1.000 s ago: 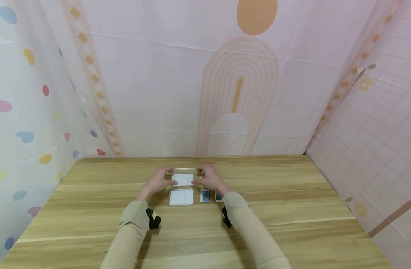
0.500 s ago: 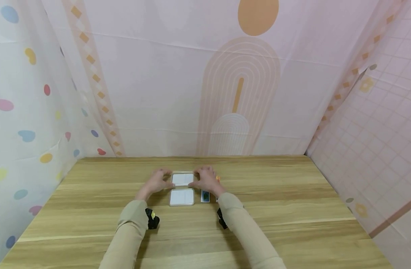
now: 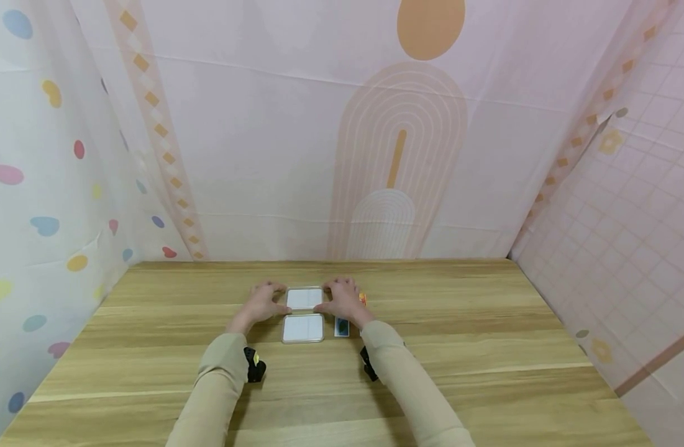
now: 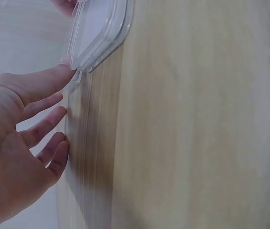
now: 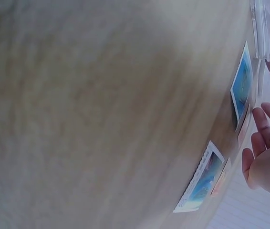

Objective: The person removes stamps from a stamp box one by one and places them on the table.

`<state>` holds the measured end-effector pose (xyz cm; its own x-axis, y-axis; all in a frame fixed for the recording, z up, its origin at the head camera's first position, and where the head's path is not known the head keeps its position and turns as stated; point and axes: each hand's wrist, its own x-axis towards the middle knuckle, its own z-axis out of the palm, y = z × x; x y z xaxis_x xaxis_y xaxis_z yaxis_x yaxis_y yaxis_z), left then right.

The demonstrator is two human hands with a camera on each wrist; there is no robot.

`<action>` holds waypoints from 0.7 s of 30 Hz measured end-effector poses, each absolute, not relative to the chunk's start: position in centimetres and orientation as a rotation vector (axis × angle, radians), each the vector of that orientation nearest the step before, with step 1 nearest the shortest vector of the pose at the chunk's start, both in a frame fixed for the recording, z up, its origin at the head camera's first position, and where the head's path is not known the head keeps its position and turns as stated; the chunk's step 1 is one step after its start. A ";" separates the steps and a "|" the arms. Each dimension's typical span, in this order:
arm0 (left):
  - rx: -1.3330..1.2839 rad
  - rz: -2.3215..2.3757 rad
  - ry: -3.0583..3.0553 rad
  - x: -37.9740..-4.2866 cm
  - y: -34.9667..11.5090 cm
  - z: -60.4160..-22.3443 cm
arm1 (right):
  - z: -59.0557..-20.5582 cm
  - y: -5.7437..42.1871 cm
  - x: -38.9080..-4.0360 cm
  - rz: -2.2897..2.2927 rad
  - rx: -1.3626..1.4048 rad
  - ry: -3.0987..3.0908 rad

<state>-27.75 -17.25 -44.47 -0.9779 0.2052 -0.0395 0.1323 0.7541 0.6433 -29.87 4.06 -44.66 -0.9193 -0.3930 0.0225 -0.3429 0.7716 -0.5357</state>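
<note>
Two shallow clear plastic boxes with white insides lie on the table in the head view: a far box (image 3: 304,298) and a near box (image 3: 302,328). My left hand (image 3: 260,302) holds the far box at its left end, thumb toward the near corner and a finger at the back corner. At the opposite end my right hand (image 3: 343,300) grips it the same way. Its palm and wrist partly cover some picture stamps. One blue stamp (image 5: 242,83) with a toothed white edge lies beside the boxes in the right wrist view, another blue stamp (image 5: 201,185) farther off.
An orange-red stamp (image 3: 363,299) peeks out beyond my right hand; a pale reddish stamp (image 5: 221,177) shows edge-on in the right wrist view. The wooden table (image 3: 487,347) ends at a patterned cloth backdrop (image 3: 252,155), with cloth at both sides too.
The clear lid between my hands has come down onto the far box, and its outline now matches the box. My right hand has shifted slightly left, uncovering the orange-red stamp.
</note>
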 end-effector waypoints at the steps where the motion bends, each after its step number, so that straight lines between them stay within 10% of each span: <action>1: 0.270 1.033 2.839 -27.8 -17.2 -44.5 | -44.7 4.1 -29.9 -0.842 -0.596 2.874; 21: 0.233 1.072 2.817 -27.9 -17.2 -44.8 | -44.6 4.3 -29.9 -0.837 -0.552 2.850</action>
<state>-27.86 -17.17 -44.83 -0.9812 0.1846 -0.0555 0.1011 0.7377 0.6675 -29.95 4.28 -44.56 -0.9263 -0.3767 -0.0129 -0.3099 0.7807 -0.5426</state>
